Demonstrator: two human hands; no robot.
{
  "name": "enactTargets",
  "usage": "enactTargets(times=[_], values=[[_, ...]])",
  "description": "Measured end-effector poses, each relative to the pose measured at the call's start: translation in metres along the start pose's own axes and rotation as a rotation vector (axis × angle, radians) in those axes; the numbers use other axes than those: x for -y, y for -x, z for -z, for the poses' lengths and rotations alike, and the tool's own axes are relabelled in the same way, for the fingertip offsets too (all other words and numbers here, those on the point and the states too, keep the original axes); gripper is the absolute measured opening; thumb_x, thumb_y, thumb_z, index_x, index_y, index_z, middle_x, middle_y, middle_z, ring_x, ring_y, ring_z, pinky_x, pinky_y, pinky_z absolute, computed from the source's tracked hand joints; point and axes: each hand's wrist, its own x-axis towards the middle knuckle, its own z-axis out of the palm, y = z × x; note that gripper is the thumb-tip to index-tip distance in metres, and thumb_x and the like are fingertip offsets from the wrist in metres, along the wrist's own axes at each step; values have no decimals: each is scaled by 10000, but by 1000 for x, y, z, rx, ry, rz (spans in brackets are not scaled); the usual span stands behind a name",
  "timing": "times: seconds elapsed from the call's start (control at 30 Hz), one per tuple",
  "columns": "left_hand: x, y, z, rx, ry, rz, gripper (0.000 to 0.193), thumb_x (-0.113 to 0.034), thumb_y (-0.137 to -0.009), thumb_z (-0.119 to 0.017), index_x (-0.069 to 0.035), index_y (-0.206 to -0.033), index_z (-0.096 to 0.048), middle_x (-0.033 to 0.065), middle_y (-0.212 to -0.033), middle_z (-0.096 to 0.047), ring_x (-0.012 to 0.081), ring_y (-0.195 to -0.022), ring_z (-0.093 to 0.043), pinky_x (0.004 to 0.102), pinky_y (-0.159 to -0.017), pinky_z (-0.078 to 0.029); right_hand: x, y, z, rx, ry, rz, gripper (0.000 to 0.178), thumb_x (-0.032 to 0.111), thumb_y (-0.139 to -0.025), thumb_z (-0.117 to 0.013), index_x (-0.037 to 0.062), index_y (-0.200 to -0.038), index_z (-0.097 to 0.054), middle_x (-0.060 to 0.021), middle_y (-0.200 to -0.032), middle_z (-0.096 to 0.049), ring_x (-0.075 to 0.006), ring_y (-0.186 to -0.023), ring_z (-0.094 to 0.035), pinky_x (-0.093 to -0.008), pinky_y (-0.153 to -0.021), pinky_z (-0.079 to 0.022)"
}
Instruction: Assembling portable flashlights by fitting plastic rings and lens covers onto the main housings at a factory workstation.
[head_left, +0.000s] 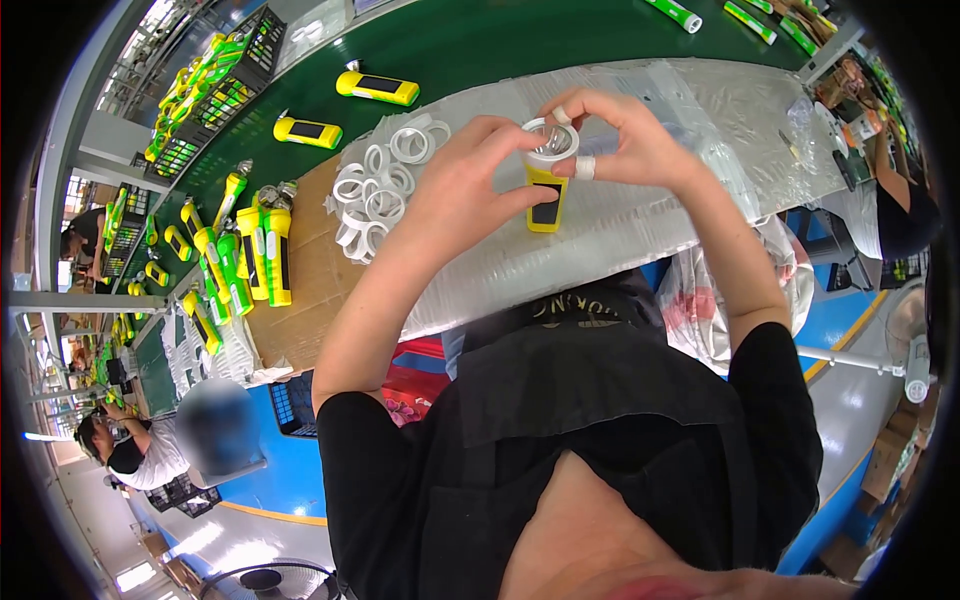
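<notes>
A yellow flashlight (545,214) with a black panel stands in front of me, its head towards me. Around its clear, shiny head is a white ring (551,160). My left hand (470,185) grips the flashlight, thumb against the body and forefinger at the ring's left side. On the other side, my right hand (625,140) pinches the ring between thumb and fingers; white tape wraps two of its digits. Left of my left hand lies a pile of loose white rings (378,188) on the cardboard and plastic covering.
Several yellow and green flashlights (265,255) are grouped at the left on cardboard (310,270). Two yellow flashlights (378,88) lie on the green belt (500,45) beyond. A black crate (255,60) of flashlights stands far left. Other people work at both sides.
</notes>
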Motion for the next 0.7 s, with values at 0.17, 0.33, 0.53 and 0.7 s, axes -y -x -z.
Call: enactTargets(times=[0.17,0.33,0.53,0.7], values=[[0,-9,-32,-23,100,74,457,-205,-739,-834,-92,-1074,-544,78,-1054,-679,239,-931,-672,339,-777,-539,23,-25,33,288,220,-14,453,158,-747,-779,21,-1131,-579,-94,-1008,-582,-246,-882,-563,-357,-719,-478],[2,-13,-40,-59,235,14,432,-177,-736,-840,-80,-1028,-537,73,-1018,-695,233,-865,-684,320,-754,-541,36,-37,41,515,342,-111,392,134,-728,-767,7,-1059,-599,-91,-895,-595,-236,-772,-577,-350,-658,-478],[1,-16,-42,-91,215,-1,406,-147,-721,-846,-69,-999,-562,59,-948,-695,188,-818,-669,311,-725,-531,41,-33,30,352,411,-266,434,329,-657,-762,-11,-891,-629,-134,-747,-625,-267,-676,-611,-361,-577,-468],[6,-16,-43,-64,166,89,406,-114,-700,-847,-68,-1002,-580,45,-880,-676,159,-766,-641,294,-708,-522,37,-29,17,229,559,-486,488,451,-753,-734,6,-908,-606,-119,-757,-592,-258,-666,-577,-357,-590,-467]])
